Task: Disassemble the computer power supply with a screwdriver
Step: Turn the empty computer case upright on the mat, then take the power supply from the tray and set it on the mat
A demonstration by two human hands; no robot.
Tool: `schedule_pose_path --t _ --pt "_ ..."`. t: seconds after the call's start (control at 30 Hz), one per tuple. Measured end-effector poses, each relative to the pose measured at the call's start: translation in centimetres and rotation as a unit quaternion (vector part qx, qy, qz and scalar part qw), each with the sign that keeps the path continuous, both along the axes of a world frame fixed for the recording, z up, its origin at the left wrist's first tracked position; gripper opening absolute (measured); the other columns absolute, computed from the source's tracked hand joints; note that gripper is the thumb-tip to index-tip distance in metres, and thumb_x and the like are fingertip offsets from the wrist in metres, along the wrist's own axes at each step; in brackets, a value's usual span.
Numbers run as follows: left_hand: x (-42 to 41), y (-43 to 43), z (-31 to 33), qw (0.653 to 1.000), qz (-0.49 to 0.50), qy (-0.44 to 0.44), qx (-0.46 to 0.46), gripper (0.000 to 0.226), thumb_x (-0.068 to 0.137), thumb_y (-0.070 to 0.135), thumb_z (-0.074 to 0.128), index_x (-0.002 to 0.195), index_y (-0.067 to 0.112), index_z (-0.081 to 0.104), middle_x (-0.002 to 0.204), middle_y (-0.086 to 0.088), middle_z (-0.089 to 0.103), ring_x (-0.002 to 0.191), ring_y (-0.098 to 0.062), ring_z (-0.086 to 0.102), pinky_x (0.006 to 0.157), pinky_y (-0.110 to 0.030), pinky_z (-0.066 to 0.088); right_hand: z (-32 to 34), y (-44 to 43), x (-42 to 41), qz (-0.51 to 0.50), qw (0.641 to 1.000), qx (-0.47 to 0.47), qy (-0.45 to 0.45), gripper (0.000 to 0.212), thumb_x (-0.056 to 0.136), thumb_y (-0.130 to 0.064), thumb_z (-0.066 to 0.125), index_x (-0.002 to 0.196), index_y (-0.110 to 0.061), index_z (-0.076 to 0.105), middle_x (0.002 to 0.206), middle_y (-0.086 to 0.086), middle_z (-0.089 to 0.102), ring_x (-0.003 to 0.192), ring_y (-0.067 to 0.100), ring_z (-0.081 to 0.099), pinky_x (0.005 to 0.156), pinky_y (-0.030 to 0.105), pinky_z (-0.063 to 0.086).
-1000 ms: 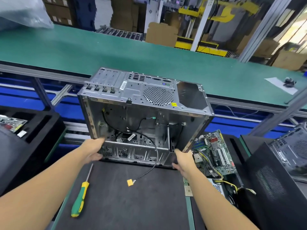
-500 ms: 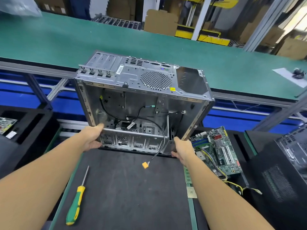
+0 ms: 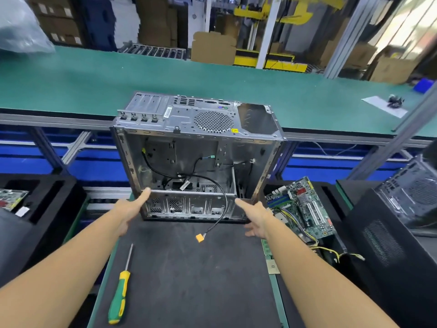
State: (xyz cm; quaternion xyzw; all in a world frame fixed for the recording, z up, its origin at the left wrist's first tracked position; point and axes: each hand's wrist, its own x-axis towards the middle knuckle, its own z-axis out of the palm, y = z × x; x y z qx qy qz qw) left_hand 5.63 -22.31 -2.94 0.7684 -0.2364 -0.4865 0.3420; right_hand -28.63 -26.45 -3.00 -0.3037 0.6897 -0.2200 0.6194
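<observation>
Computer case (image 3: pixel 196 162) standing at the far end of the black mat (image 3: pixel 189 285), its open side toward the viewer and its perforated rear panel facing up. Half a second before, both hands had clasped its lower corners; here that hold was released. The left hand (image 3: pixel 131 210) lay relaxed with fingers uncurled, and only the thumb tip touched the lower crossbar at the left corner. The right hand (image 3: pixel 256 217) was spread with straight fingers just beside the lower right corner — whether a fingertip touched metal could not be told. A black cable (image 3: pixel 222 204) hung out of the case, and its yellow connector (image 3: pixel 200 238) hung over the mat. The screwdriver (image 3: pixel 119 297) lay where it had been, on the mat's near left side, apart from both hands. A motherboard (image 3: pixel 302 209) lay to the right of the case.
</observation>
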Motion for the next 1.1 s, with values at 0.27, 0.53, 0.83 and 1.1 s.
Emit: schedule_pose_path --t 0.27,0.53,0.83,1.1 --pt "-0.6 3.9 -0.9 0.978 -0.095 -0.182 -0.044 0.054 0.102 0.042 0.045 0.066 0.017 0.077 0.039 0.0 0.056 0.036 -0.02 0.049 0.048 -0.026 0.04 2.9 6.8 1.5 0.104 0.985 -0.072 0.121 0.051 0.093 0.005 0.043 0.141 -0.012 0.035 0.102 0.011 0.069 0.05 0.017 0.057 0.042 0.022 0.047" --pt "-11.1 6.9 -3.1 0.956 -0.283 0.017 -0.074 0.024 0.103 0.036 0.047 0.111 0.028 0.068 0.121 0.001 0.065 0.111 -0.018 0.058 0.09 -0.032 0.041 2.8 13.0 4.1 0.071 0.987 -0.136 0.056 0.053 0.096 -0.018 0.05 0.148 -0.023 0.039 0.133 0.002 0.054 0.072 0.014 0.062 0.056 0.02 0.048" --pt "-18.3 12.5 -7.7 0.932 -0.341 0.12 0.012 0.027 0.102 0.035 0.049 0.12 0.021 0.064 0.114 0.009 0.066 0.101 -0.01 0.059 0.089 -0.032 0.042 -1.5 18.8 -2.3 0.231 0.94 -0.028 0.249 0.084 0.093 -0.036 0.055 0.157 -0.027 0.001 0.164 0.009 0.005 0.149 0.031 0.014 0.119 0.042 0.02" --pt "-26.1 9.5 -6.0 0.929 -0.359 0.09 0.0 0.043 0.102 0.036 0.047 0.145 0.03 0.048 0.151 0.007 0.046 0.137 -0.015 0.044 0.117 -0.038 0.031 -2.6 18.4 -13.9 0.031 0.989 -0.019 0.146 0.088 0.085 -0.031 0.06 0.156 -0.026 0.008 0.125 0.003 0.048 0.091 0.009 0.052 0.08 0.025 0.044"
